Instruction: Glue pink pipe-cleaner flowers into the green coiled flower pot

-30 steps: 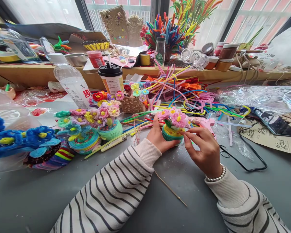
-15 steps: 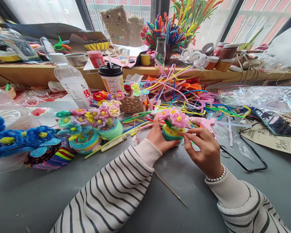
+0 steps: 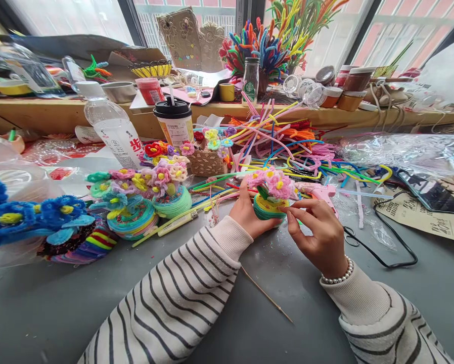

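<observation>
**Flowered pot held just right of centre**

Just right of the middle of the frame, a small yellow and teal pot [image 3: 267, 211] topped with pink flowers [image 3: 274, 184] was cupped by the left hand [image 3: 250, 217], which was curled around its left and near sides. The right hand [image 3: 320, 232] was set at the pot's right edge, fingertips bunched together; whether anything tiny was pinched there could not be told. The pot was judged light, and its ridged, cord-like wall was thought firm and not slippery. The fuzzy flowers seemed soft, easily bent or crushed, so a low hold around the wall was judged safer than one by the blooms. On the grey table [image 3: 250, 333], a thin stick [image 3: 267, 294] was seen at lower centre, between the striped sleeves [image 3: 174, 298].
</observation>
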`<state>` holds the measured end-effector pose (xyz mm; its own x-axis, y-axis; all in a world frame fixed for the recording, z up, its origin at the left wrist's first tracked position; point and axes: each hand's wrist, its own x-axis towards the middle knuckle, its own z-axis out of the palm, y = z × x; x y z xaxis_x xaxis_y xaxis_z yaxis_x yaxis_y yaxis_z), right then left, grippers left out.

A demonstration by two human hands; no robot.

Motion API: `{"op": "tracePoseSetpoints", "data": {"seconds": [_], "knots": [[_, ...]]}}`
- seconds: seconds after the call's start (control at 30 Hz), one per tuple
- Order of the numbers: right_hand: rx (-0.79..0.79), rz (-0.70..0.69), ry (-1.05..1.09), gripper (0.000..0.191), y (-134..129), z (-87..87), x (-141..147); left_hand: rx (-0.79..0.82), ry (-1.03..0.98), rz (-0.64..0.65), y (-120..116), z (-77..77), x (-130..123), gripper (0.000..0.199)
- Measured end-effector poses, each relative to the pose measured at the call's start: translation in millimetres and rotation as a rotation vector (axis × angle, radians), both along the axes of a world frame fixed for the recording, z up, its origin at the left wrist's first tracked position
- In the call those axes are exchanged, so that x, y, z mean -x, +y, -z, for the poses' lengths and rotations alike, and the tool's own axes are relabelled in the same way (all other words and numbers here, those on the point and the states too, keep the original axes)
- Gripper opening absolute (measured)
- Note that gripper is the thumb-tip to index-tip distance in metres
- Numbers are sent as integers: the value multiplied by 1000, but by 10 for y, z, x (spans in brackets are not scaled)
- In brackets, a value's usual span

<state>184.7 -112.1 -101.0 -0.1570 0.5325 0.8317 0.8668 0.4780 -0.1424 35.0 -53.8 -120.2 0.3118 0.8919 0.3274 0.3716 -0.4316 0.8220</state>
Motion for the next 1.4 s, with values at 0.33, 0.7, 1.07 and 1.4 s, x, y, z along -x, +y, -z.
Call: {"op": "tracePoseSetpoints", "data": {"seconds": [0.33, 0.7, 1.07, 1.4], "knots": [[-11, -12, 71, 14, -25, -32, 5, 32, -25, 3, 4, -17, 1, 107], [186, 76, 596, 26, 48, -57, -91, 248, -277, 28, 47, -99, 30, 111], [888, -555, 933, 47, 92, -76, -155, 300, -360, 405, 36, -385, 133, 94], [831, -589, 1118, 38, 52, -124, 16, 457, -684, 295, 87, -240, 124, 100]]}}
